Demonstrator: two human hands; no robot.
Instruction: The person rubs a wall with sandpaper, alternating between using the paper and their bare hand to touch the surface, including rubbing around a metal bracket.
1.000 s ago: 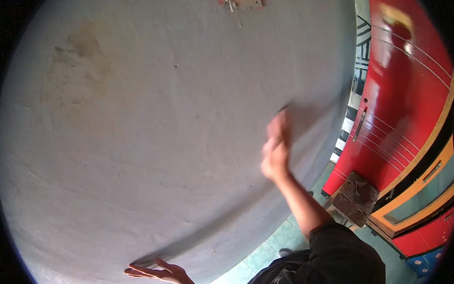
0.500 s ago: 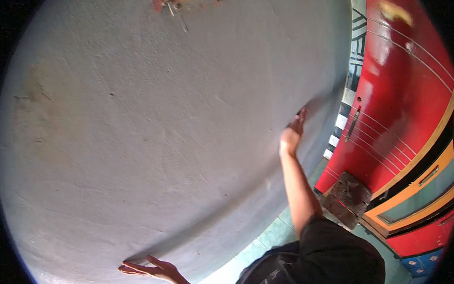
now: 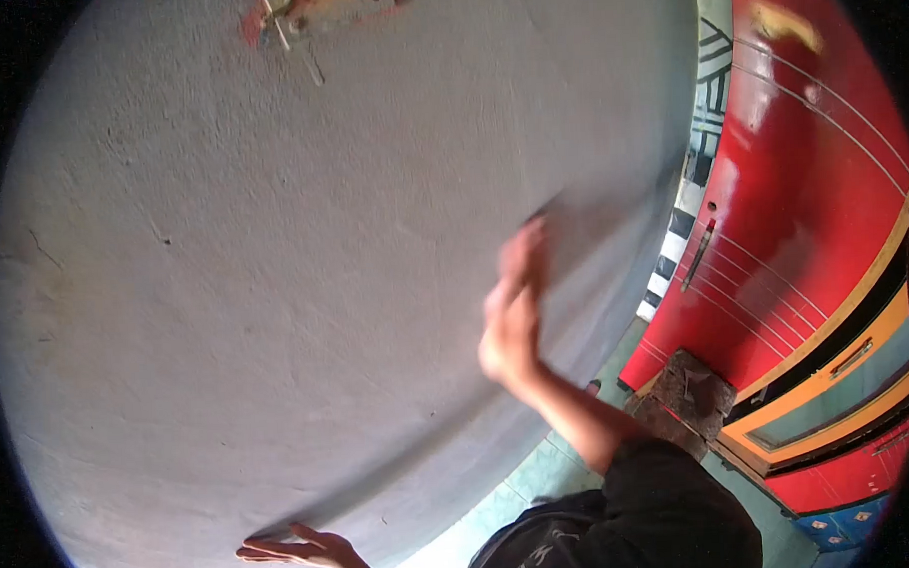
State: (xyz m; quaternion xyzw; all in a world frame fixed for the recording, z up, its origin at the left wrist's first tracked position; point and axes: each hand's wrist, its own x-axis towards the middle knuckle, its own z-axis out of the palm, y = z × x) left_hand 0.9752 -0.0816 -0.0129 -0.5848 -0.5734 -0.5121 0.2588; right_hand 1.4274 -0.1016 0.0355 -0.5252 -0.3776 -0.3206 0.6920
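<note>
Wall: rough grey plastered surface [image 3: 305,289], filling the left and centre of the frame.
Right hand: blurred bare right hand [image 3: 515,307] before the wall, centre of frame; cannot tell if its fingers grip anything.
Left hand: bare left hand [image 3: 312,549] at the wall, lower left; fingers extended, thumb apart.
Cabinet: glossy red door panel [image 3: 772,203], upper right.

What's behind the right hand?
Behind the right hand is the grey wall, with a shadow beside the hand. The patch directly behind it is covered, so whether anything lies between cannot be seen.
</note>
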